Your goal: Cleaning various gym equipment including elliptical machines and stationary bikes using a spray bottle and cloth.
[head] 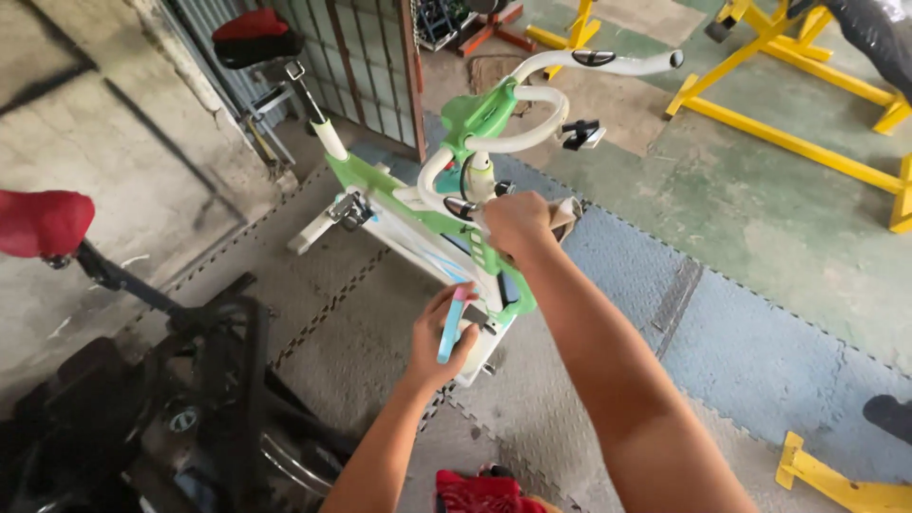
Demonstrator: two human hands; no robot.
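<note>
Exercise bike (418, 204), green and white, stands on the grey floor mat (608, 285). Right hand (516, 223) is closed on a cloth (566, 215), pressing it against the frame below the handlebars (532, 123). Left hand (443, 334) grips what looks like a blue bottle (450, 328).

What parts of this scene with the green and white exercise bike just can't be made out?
- Head view: most of the cloth, bunched under the right hand.
- Ends of the blue tool, wrapped by the left hand.
- Bike base, behind both arms.
- Black bike, cut by the frame edge.
</note>
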